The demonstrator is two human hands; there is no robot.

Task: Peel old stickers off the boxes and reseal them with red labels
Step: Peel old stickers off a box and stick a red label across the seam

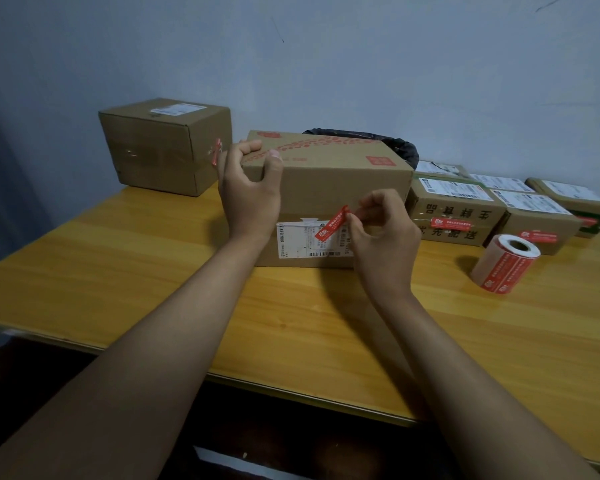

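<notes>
Head view: left hand (250, 192) grips box (326, 188) corner; right hand (381, 233) pinches red label (331, 225).

Wooden table (153, 271) carries cardboard boxes (326, 188) (several, small ones right) and a label roll (504, 263).

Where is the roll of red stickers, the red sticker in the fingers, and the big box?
roll of red stickers (503, 268), head view, its red side.
red sticker (331, 226), head view, its middle.
big box (326, 188), head view, its front wall.
</notes>
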